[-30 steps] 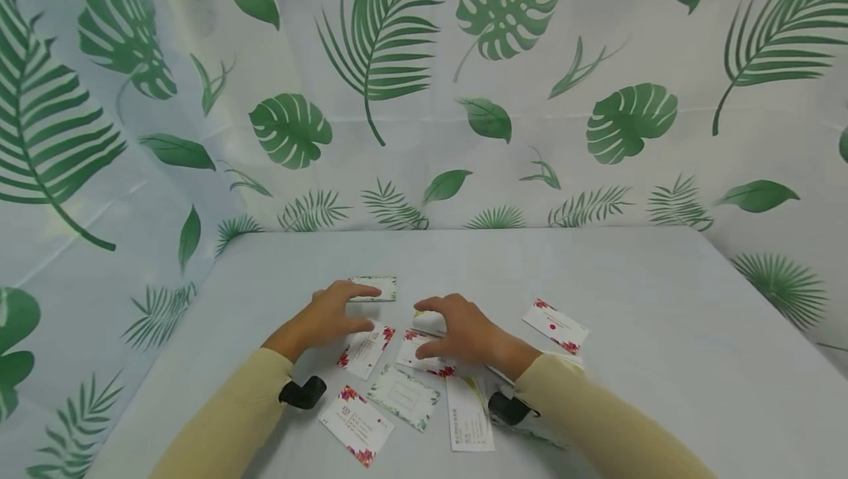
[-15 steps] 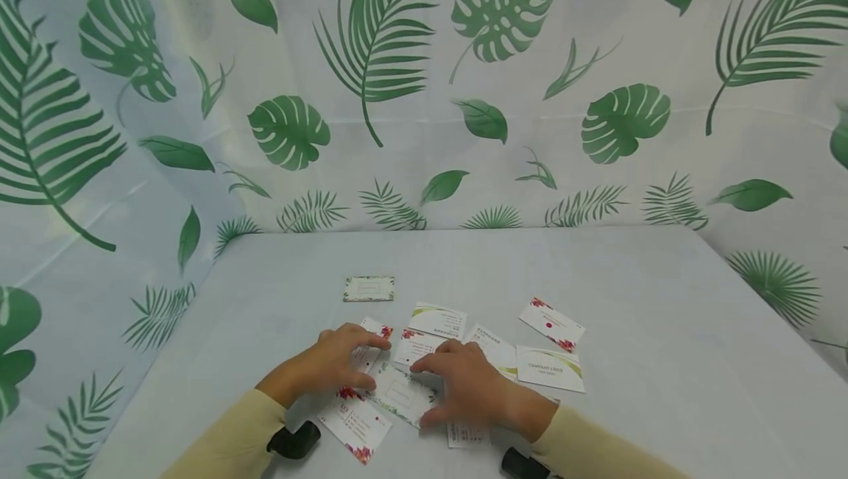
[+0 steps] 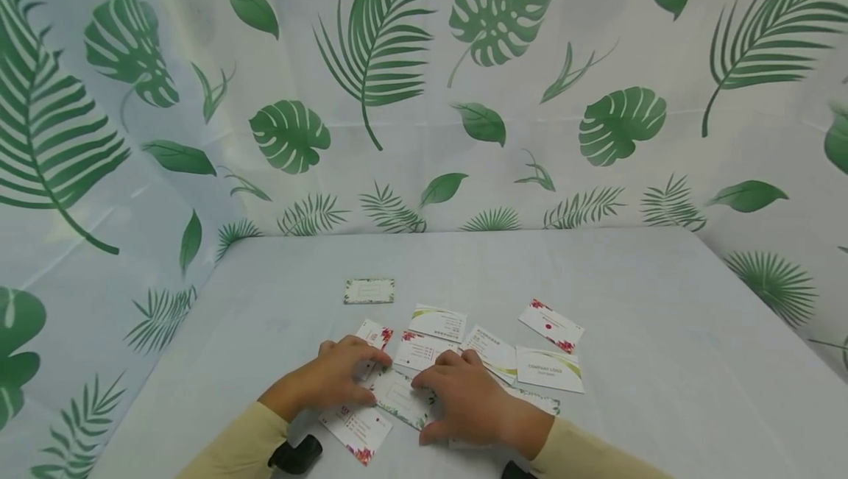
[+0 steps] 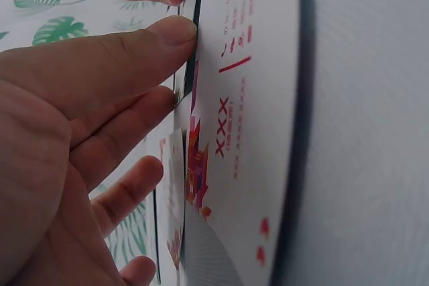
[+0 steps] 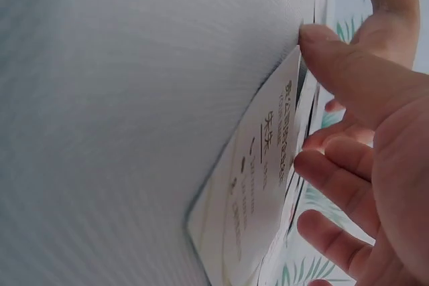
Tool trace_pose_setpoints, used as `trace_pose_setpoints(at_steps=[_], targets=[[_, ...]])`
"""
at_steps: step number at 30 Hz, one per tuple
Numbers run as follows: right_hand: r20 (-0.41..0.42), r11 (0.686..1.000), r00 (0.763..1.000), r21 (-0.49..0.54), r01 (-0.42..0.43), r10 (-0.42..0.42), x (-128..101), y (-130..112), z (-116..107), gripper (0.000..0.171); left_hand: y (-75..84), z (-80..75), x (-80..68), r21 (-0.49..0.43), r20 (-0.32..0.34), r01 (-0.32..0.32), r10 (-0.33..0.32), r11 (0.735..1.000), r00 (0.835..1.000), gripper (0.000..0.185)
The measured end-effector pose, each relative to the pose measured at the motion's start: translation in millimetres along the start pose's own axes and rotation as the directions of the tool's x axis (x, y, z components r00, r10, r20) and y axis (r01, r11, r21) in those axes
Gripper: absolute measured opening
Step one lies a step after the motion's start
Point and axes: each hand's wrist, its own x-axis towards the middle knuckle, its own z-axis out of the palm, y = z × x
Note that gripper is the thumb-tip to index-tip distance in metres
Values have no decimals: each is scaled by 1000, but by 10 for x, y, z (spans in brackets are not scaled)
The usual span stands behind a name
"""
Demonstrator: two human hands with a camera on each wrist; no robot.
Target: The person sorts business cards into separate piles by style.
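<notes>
A white business card with a green leaf border (image 3: 400, 395) lies between my hands in the head view. My left hand (image 3: 331, 377) has its thumb and index fingertips at the card's left side, spread apart. At its right side are the spread thumb and index finger of my right hand (image 3: 467, 399). Under the left hand lies a red-flowered business card (image 3: 358, 431); in the left wrist view the thumb (image 4: 171, 31) reaches past this card. A white business card with printed text (image 5: 258, 179) lies beside the right fingertips in the right wrist view, mostly hidden from above.
Another leaf-bordered card (image 3: 369, 291) lies farther back on the white table (image 3: 649, 302). Behind and right of my hands are a yellow-green striped card (image 3: 439, 322), a logo card (image 3: 550, 369) and a red-flowered card (image 3: 551, 325). A leaf-printed curtain (image 3: 397, 96) surrounds the table.
Both hands have come down and nearer to the leaf-bordered middle card, uncovering the cards behind. Over the last half second they have shifted only slightly. The cards stay in place.
</notes>
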Motion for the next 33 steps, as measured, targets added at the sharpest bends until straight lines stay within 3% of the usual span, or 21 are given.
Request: trace_pose_setpoints(at_steps=[13, 33], targets=[[-4, 1000, 1000, 12, -8, 8, 2, 41, -10, 50, 4, 54, -3, -1, -31, 5, -5, 1000, 999, 46], [-32, 1000, 999, 12, -23, 24, 6, 85, -28, 50, 50, 42, 26, 13, -6, 4, -4, 1000, 1000, 48]])
